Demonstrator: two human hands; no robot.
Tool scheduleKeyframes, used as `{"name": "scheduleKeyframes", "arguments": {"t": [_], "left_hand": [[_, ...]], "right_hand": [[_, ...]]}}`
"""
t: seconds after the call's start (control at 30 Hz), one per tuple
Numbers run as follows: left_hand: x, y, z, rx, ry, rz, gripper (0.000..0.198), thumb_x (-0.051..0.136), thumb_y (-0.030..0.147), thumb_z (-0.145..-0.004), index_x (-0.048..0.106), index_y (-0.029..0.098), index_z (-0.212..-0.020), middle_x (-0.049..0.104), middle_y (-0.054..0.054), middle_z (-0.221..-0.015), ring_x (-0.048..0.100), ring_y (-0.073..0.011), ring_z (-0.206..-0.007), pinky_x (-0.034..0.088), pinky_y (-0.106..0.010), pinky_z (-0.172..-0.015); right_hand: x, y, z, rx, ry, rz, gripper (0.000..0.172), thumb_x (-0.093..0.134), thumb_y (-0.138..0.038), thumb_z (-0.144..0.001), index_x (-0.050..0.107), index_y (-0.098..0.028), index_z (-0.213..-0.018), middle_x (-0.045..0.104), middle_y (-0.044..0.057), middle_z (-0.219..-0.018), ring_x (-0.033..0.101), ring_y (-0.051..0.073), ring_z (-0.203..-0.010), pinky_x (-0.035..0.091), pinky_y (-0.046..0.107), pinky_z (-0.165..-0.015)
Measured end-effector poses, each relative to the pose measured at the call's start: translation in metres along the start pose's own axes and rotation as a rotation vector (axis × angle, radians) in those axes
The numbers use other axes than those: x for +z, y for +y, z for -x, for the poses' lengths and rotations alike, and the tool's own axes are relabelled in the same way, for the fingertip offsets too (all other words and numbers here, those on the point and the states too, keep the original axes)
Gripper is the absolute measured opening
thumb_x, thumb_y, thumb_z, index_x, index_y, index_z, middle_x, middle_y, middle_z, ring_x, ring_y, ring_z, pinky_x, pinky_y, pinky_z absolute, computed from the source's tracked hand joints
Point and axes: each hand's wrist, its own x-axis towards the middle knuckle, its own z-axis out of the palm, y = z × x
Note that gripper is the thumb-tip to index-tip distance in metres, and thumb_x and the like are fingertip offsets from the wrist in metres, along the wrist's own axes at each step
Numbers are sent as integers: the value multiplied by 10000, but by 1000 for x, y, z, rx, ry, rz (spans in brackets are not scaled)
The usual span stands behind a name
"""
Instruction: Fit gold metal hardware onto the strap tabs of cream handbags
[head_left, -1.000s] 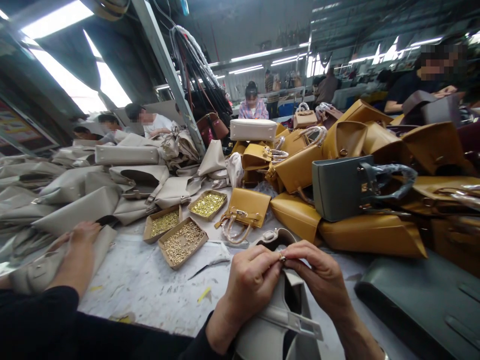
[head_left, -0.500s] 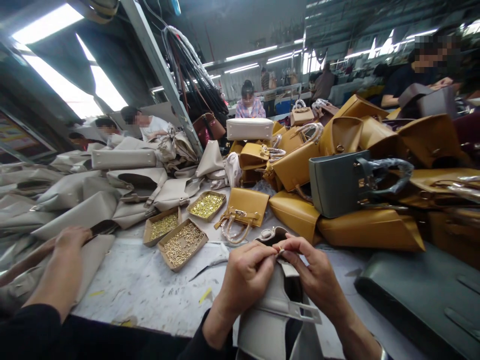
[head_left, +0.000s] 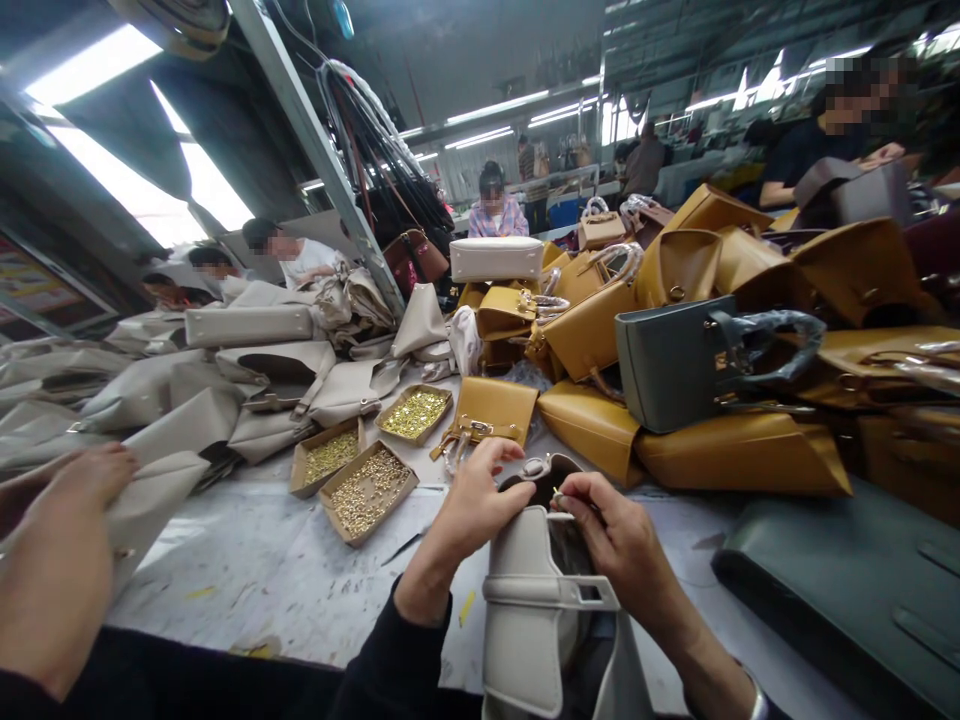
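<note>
A light grey handbag (head_left: 521, 600) stands in front of me, its flap toward me and its dark inside showing on the right. My right hand (head_left: 619, 530) is closed in a pinch at the bag's top edge, on what looks like a strap end (head_left: 558, 503) with a tiny gold-coloured piece at it. My left hand (head_left: 476, 500) is open, thumb and fingers apart, over the bag's upper left side. Whether it touches the bag I cannot tell. Behind the hands a round metal ring (head_left: 534, 467) shows at the bag's far edge.
Card trays of gold-coloured metal parts (head_left: 367, 492) sit left of my hands. Mustard handbags (head_left: 589, 430) and a dark green handbag (head_left: 667, 365) pile up behind and right. At far left, a co-worker's hands (head_left: 71, 530) handle a grey bag among grey bag bodies (head_left: 161, 390).
My left hand has let go of the pinch at the bag's top and opened, moving slightly up and left. My right hand keeps its pinch. The co-worker's arms at left have shifted toward me.
</note>
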Motion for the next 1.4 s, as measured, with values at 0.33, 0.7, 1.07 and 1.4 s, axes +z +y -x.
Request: {"name": "scheduleKeyframes", "arguments": {"t": [0.33, 0.7, 1.07, 1.4], "left_hand": [[11, -18, -11, 61, -149, -186, 419, 645, 5, -716, 631, 179, -1096, 672, -44, -1035, 658, -199, -963, 551, -287, -819], [9, -5, -18, 333, -115, -428, 247, 723, 119, -870, 664, 195, -1097, 737, -52, -1036, 699, -219, -953, 549, -301, -840], [14, -8, -16, 233, -104, -239, 194, 670, 220, -939, 697, 195, -1130, 747, -44, -1047, 700, -193, -943, 560, -278, -836], [19, -9, -25, 140, -32, -104, 247, 602, 233, -957, 686, 184, -1184, 734, -64, -1132, 684, -201, -1001, 524, -298, -883]], "right_hand": [[-2, 10, -4, -5, 54, 95, 134, 516, -305, -1034, 624, -243, -986, 707, 14, -886, 655, 192, -777, 464, 271, -711], [3, 16, -6, -52, 103, 41, 148, 514, -308, -1025, 627, -239, -960, 711, 20, -856, 668, 192, -764, 472, 271, -682], [2, 24, -5, -93, 56, 102, 150, 505, -283, -1048, 628, -236, -975, 703, 30, -890, 631, 211, -817, 441, 310, -751], [-1, 23, -2, -137, -17, 179, 164, 459, -185, -1054, 603, -221, -984, 681, 24, -916, 611, 197, -839, 423, 306, -769]]}}
